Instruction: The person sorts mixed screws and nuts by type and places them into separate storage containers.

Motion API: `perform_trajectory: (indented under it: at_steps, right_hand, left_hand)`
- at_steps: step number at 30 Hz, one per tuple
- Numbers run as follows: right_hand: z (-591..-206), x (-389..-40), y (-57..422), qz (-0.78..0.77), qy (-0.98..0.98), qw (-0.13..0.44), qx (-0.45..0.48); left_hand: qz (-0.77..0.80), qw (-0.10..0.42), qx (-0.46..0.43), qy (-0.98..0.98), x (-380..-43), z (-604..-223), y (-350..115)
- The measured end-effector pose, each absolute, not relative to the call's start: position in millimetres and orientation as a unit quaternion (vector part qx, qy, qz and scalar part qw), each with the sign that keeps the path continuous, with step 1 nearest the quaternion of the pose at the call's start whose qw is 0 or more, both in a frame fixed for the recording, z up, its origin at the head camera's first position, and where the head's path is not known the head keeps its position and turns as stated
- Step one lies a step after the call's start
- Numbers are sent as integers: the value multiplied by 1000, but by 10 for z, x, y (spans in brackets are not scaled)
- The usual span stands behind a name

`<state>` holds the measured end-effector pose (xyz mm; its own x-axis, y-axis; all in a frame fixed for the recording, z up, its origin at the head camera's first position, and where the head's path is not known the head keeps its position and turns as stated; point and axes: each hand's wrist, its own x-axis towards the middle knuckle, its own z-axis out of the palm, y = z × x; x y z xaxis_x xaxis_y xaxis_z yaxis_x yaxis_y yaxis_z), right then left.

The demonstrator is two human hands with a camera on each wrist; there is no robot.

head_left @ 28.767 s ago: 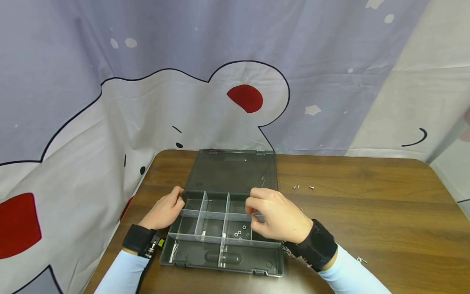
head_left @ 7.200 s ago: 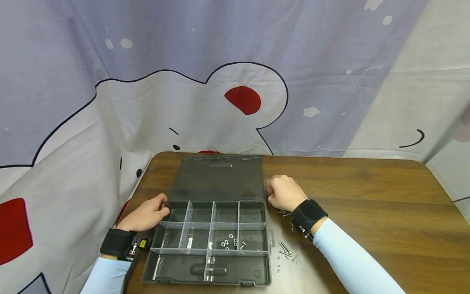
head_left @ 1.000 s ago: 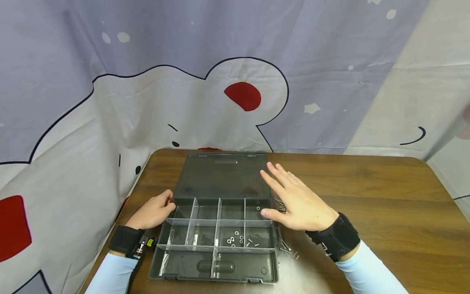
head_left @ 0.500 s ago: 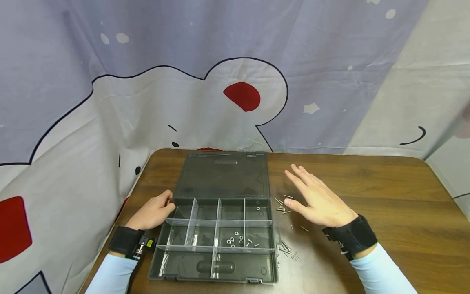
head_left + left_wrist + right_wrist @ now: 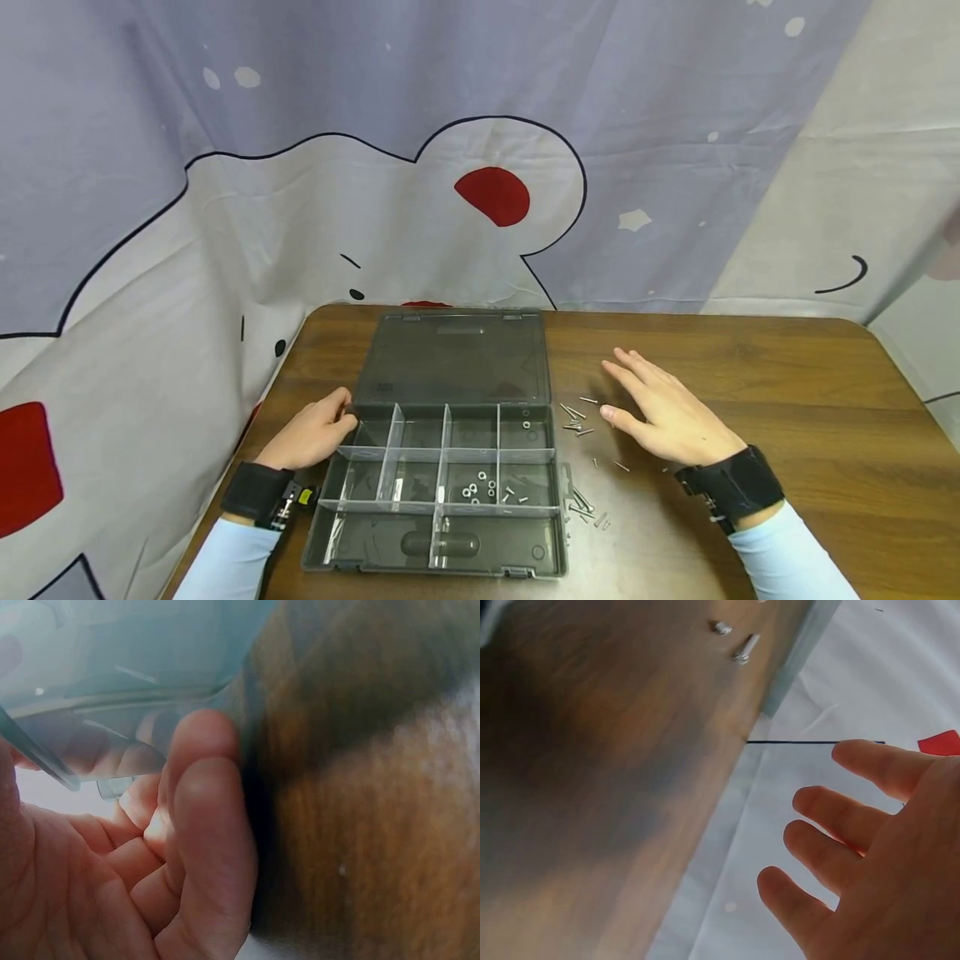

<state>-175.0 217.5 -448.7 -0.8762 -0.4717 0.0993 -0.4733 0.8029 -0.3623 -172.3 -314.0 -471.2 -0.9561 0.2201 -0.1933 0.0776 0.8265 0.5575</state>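
Observation:
A grey see-through compartment box [image 5: 367,546] stands on the table with its lid [image 5: 457,358] laid back. My left hand [image 5: 307,433] pinches the box's left wall near the back corner; its curled fingers [image 5: 214,825] show under the wall in the left wrist view. Small nuts [image 5: 482,476] lie in a middle-row compartment, a few screws [image 5: 509,491] in the one to its right. A nut [image 5: 527,425] sits in the back right compartment. My right hand [image 5: 671,417], fingers spread and holding nothing, hovers over the table, right of a cluster of screws [image 5: 573,425].
More screws [image 5: 581,502] lie beside the box's right wall, and a single screw [image 5: 622,466] is farther right. The wooden table [image 5: 810,400] extends rightward. A printed curtain [image 5: 360,225] hangs behind its back edge.
Since the oldest frame, the box has shifted left, and screws and a nut have appeared in its right-hand compartments. Over the last second my right hand moved right, off the box; the left stayed.

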Motion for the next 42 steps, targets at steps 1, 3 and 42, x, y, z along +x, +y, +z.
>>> perform_trajectory:
  at_steps: [1, 3, 42]
  right_hand:
    - [-4496, -1749, 2191, 190, -950, 2, 248]
    - [-4514, -1750, 2220, 188, -951, 4, 246]
    - [-4760, -1709, 1974, 131, -940, 109, 295]
  left_hand:
    - [284, 126, 79, 947, -1723, -4712, -3143]
    - [285, 124, 78, 947, -1725, -4715, -3147]
    - [283, 123, 80, 948, -1729, -4726, -3146]
